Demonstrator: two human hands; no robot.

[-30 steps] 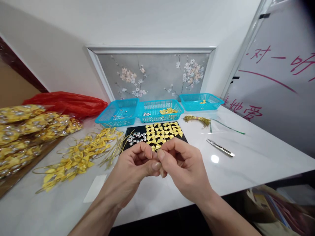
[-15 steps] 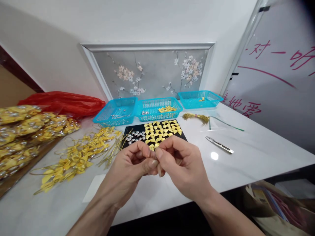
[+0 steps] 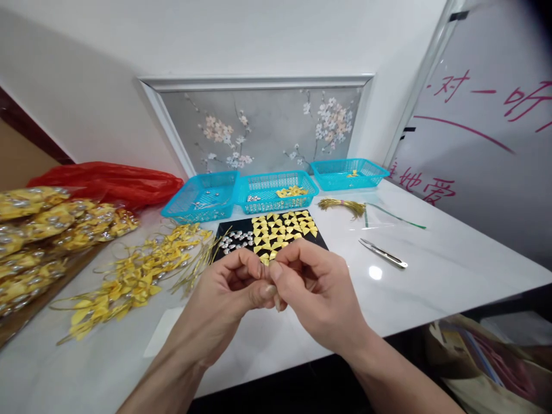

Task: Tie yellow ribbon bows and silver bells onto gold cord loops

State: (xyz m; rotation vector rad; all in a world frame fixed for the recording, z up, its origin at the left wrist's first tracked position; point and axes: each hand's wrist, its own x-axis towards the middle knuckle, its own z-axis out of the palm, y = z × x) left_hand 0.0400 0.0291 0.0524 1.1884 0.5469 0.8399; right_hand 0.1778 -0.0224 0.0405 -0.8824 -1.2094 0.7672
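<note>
My left hand (image 3: 235,293) and my right hand (image 3: 317,290) meet above the front of the table, fingertips pinched close together. Whatever they hold is mostly hidden by the fingers; a thin strand seems to show between them, too small to name. Just beyond the hands lies a black board (image 3: 236,226) with rows of yellow bows (image 3: 278,227) and a group of silvery beads (image 3: 235,240). Left of the board are loose gold ties (image 3: 200,261) and a pile of yellow bows with beads and ties (image 3: 133,273).
Blue baskets (image 3: 200,215) stand along the wall, some holding bows and beads. Metal tweezers or snips (image 3: 383,253) and a bundle of gold ties (image 3: 342,206) lie at right. Bagged yellow bows (image 3: 38,230) and a red plastic bag (image 3: 107,181) fill the left. White paper (image 3: 164,330) lies near my left forearm.
Both hands stay pinched together in nearly the same place, with only slight finger movement. The whole view has shifted a little; the things on the table are unmoved.
</note>
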